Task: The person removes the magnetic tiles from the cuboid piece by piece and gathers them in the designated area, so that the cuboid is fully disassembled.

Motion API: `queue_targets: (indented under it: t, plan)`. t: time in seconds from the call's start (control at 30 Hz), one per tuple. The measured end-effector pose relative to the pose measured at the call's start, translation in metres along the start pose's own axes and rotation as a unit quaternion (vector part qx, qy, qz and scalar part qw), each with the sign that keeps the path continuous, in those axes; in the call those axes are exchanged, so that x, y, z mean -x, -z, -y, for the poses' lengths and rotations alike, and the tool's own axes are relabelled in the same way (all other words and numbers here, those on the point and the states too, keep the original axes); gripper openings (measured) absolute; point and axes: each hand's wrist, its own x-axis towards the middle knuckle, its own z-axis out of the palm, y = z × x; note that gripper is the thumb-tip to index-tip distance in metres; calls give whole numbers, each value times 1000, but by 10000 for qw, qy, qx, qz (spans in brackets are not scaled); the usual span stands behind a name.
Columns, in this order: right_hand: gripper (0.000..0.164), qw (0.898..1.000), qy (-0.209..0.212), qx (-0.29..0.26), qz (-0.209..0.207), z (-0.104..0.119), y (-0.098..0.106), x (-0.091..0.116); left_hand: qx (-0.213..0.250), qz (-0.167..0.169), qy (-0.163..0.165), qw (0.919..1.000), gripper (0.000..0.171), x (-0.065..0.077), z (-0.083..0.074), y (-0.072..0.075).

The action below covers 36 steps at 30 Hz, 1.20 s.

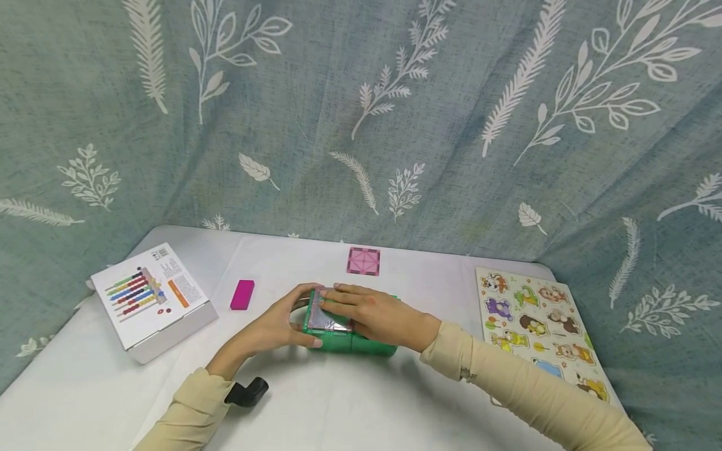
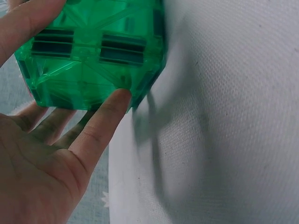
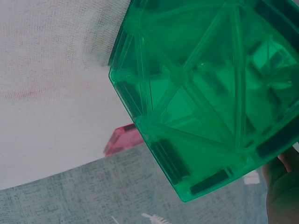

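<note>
A box-like structure of translucent green magnetic tiles (image 1: 352,343) stands on the white table in the head view. On its top lies a pinkish see-through magnetic tile (image 1: 327,318), partly covered by a hand. My left hand (image 1: 276,322) holds the structure's left end, thumb on the near side and fingers on the far side. In the left wrist view the left hand (image 2: 46,163) spans the green end. My right hand (image 1: 372,313) lies across the top with its fingers stretched out over the pinkish tile. Green panels (image 3: 187,84) fill much of the right wrist view.
Behind the structure lies a pink magnetic tile (image 1: 363,260). A magenta block (image 1: 242,295) rests to the left, near a white box with an abacus picture (image 1: 155,297). An animal puzzle board (image 1: 536,326) lies at the right. A leaf-patterned curtain (image 1: 316,125) borders the table.
</note>
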Motion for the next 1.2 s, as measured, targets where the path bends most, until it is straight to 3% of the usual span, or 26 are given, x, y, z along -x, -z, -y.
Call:
queue_targets:
  t: [0.33,0.7,1.2]
  plan:
    - [61,9986,-132,-487,141,-1,1,0,22,16,21,10000,101,0,-1,1]
    - [61,9990,-109,-416,147,-1,0,1,-20,27,26,10000,99,0,-1,1]
    - [64,9962,-188,-848,73,-1,1,1,-80,36,75,9999,101,-1,-1,1]
